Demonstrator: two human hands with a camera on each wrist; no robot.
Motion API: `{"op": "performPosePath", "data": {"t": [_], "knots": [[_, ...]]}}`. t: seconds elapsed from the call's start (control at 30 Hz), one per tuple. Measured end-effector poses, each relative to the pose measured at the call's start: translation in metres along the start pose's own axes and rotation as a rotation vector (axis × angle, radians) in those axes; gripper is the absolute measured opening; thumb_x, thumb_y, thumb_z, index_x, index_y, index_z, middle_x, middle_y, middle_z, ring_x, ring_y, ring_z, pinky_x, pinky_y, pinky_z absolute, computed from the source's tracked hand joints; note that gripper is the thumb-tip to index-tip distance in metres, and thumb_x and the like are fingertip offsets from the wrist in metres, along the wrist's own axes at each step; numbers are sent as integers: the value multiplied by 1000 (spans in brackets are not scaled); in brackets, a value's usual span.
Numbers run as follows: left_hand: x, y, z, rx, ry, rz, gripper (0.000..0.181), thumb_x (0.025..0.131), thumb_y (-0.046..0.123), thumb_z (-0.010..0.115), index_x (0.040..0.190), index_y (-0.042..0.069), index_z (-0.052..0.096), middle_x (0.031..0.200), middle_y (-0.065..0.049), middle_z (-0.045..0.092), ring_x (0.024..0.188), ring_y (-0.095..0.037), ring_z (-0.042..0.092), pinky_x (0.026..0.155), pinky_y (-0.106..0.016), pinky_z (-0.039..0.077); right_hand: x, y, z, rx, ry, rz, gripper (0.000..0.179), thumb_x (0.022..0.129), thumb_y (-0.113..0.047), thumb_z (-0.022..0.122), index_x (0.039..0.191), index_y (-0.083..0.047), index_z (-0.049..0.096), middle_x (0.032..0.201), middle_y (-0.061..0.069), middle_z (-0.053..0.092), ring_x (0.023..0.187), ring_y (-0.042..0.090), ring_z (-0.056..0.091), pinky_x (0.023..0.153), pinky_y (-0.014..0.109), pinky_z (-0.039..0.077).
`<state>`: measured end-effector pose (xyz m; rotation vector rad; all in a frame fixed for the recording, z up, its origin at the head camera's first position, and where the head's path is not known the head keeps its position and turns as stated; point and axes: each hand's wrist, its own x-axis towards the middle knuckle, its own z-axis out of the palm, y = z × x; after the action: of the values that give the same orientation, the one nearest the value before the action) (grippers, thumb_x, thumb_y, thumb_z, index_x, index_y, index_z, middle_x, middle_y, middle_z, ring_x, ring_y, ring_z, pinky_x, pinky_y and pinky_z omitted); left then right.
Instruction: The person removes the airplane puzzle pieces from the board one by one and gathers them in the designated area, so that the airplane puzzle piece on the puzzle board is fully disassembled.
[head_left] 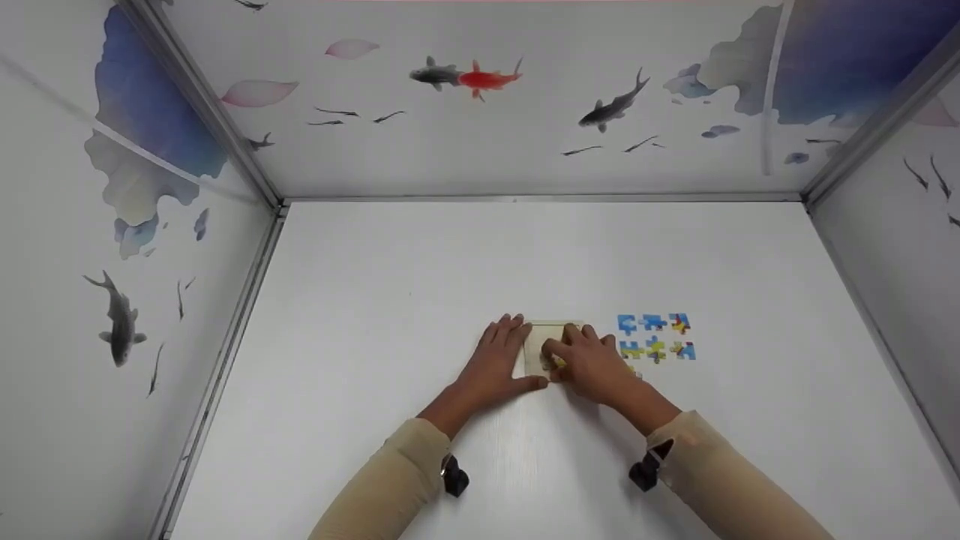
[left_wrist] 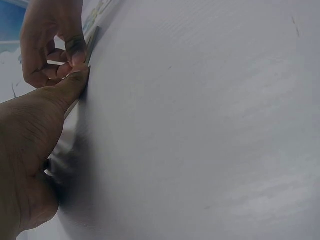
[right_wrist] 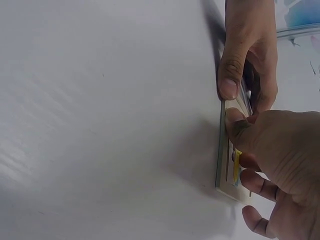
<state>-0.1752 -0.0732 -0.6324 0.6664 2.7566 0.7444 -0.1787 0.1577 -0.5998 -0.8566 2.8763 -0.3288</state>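
Note:
A thin, pale puzzle tray (head_left: 534, 349) lies flat on the white table, between both hands. Along its left side rests my left hand (head_left: 495, 364), fingers extended and the thumb at the near edge. My right hand (head_left: 596, 367) is over the tray's right part with bent fingers, holding a puzzle piece with yellow on it (right_wrist: 237, 165) low inside the frame. Its thumb (right_wrist: 234, 120) sits at the tray's near rim, close to the left thumb (right_wrist: 229, 89). The right hand hides much of the piece and of the tray's right side in the head view.
Right of the tray, several loose blue and yellow jigsaw pieces (head_left: 655, 349) lie in rows on the table (head_left: 390, 262); part of one more shows beside the right hand. Walls with painted fish enclose the table's back (head_left: 510, 150) and both sides.

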Motion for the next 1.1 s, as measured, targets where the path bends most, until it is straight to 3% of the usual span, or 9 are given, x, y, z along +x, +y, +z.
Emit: {"op": "performPosePath", "data": {"t": [0.2, 0.57, 1.1], "knots": [[0, 0, -2, -7, 8, 12, 103, 101, 67, 69, 175, 8, 28, 183, -13, 22, 171, -33, 12, 137, -50, 12, -1, -1, -1, 11, 5, 6, 29, 100, -32, 84, 123, -28, 67, 107, 6, 54, 98, 28, 51, 75, 53, 47], [0, 0, -1, 4, 4, 11, 103, 101, 67, 70, 175, 9, 27, 183, -12, 22, 171, -32, 11, 137, -49, 12, -2, -2, -1, 4, -23, 34, 30, 102, -30, 81, 128, -30, 65, 109, 9, 55, 96, 29, 53, 76, 54, 49], [0, 1, -1, 25, 1, 13, 103, 101, 70, 67, 176, 10, 27, 183, -10, 21, 171, -31, 12, 137, -48, 12, -5, 4, 4, 4, 91, -95, 28, 98, -26, 87, 116, -24, 67, 104, 2, 51, 94, 24, 46, 73, 46, 39]]}}
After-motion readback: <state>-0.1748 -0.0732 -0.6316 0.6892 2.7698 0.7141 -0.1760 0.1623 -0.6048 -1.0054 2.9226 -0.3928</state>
